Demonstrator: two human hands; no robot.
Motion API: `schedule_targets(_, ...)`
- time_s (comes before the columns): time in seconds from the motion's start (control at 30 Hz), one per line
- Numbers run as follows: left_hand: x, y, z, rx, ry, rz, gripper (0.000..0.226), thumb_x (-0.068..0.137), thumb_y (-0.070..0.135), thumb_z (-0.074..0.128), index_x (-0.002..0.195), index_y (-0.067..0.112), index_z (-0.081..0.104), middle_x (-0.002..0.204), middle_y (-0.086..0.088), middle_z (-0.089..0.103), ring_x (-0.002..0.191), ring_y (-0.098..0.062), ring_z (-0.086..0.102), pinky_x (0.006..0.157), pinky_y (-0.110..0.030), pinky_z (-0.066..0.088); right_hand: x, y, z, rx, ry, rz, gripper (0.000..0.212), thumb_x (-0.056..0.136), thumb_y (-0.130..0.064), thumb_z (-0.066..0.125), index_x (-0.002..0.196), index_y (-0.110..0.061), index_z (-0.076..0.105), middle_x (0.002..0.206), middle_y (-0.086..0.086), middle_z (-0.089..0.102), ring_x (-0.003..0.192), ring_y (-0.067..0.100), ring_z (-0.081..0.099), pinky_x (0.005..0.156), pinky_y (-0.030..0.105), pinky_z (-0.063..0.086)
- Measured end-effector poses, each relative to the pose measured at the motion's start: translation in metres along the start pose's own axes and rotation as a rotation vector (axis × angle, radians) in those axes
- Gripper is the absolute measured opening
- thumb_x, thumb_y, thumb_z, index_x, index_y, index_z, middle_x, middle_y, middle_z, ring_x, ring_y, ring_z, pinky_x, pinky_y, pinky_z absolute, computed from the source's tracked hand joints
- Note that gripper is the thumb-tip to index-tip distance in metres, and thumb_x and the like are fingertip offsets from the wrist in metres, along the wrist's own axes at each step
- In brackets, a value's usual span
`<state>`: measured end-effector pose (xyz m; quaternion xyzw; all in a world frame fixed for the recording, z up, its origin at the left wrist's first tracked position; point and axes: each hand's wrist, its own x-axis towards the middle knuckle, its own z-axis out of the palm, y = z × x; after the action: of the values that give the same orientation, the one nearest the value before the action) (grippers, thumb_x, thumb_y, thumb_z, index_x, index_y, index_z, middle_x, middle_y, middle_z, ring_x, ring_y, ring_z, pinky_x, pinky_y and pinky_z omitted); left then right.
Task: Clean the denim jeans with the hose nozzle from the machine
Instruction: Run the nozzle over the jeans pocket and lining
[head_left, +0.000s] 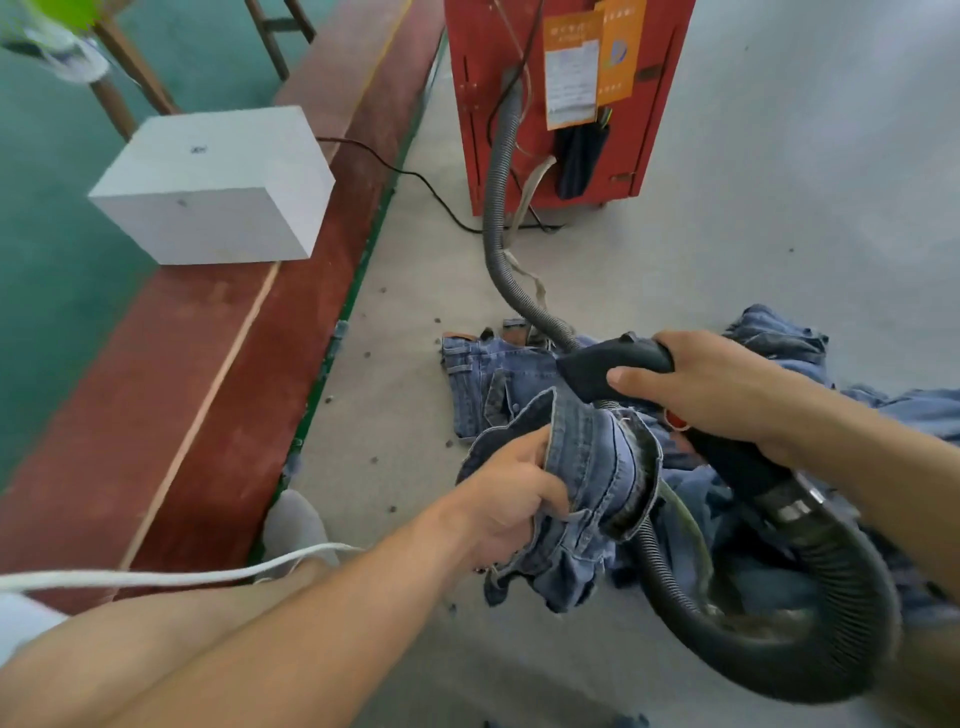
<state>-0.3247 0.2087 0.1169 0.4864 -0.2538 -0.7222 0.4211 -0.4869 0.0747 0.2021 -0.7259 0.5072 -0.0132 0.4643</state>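
Denim jeans (587, 467) lie bunched on the grey floor (727, 234), left hand (511, 501) gripping a fold while right hand (717, 387) clasps the black hose nozzle (613, 366).

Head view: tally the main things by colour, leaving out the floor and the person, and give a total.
Red: 1, the red metal machine cabinet
White: 1, the white rectangular block
Black: 2, the black plastic hose nozzle and the black ribbed hose
Blue: 1, the heap of blue denim jeans; separate garments cannot be counted
Total: 5
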Motion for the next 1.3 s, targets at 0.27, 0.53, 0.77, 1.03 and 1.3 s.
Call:
schedule_targets(0.27,0.006,0.002,-0.009,-0.012,0.118,-0.093,0.052,0.083,-0.021,0.057,0.124,0.009,0.069,0.111,-0.01,0.07,0.104,-0.026,0.063,0.1,-0.045,0.049,-0.01,-0.003,-0.002,-0.171,-0.188,0.006,0.026,0.094,-0.047,0.071,0.092,-0.023,0.065,0.048,-0.005,0.059,0.04,0.012,0.057,0.042,0.025,0.048)
schedule_targets(0.53,0.011,0.017,-0.02,-0.384,0.346,-0.308,0.026,0.069,0.022,0.066,0.092,0.011,0.067,0.1,-0.014,0.07,0.082,-0.032,0.066,0.082,-0.04,0.055,-0.007,0.008,-0.022,-0.052,-0.075,0.005,0.025,0.096,-0.044,0.072,0.087,-0.023,0.062,0.047,0.001,0.058,0.039,0.02,0.057,0.042,0.029,0.05)
schedule_targets(0.77,0.01,0.018,-0.018,-0.353,0.219,-0.402,0.055,0.098,0.054,0.061,0.122,0.006,0.074,0.121,-0.021,0.073,0.108,-0.035,0.073,0.094,-0.047,0.058,-0.002,0.02,-0.007,-0.073,-0.258,0.152,0.028,0.093,-0.046,0.074,0.1,-0.019,0.067,0.051,-0.005,0.06,0.046,0.017,0.06,0.05,0.03,0.055)
schedule_targets(1.03,0.011,0.006,-0.012,-0.043,0.375,-0.251,0.031,0.104,0.011,0.058,0.133,0.002,0.063,0.119,-0.022,0.073,0.114,-0.041,0.069,0.103,-0.056,0.053,0.012,0.029,-0.001,0.144,-0.045,0.158,0.031,0.098,-0.04,0.07,0.103,-0.011,0.064,0.06,0.005,0.058,0.043,0.02,0.057,0.048,0.031,0.053)
schedule_targets(1.3,0.013,0.004,-0.01,-0.225,0.293,-0.25,0.034,0.101,0.008,0.053,0.127,-0.011,0.063,0.13,-0.034,0.063,0.106,-0.044,0.067,0.099,-0.055,0.053,0.016,0.036,0.026,0.02,-0.083,0.166,0.031,0.096,-0.042,0.07,0.094,-0.012,0.065,0.06,0.002,0.06,0.045,0.017,0.058,0.048,0.031,0.054)
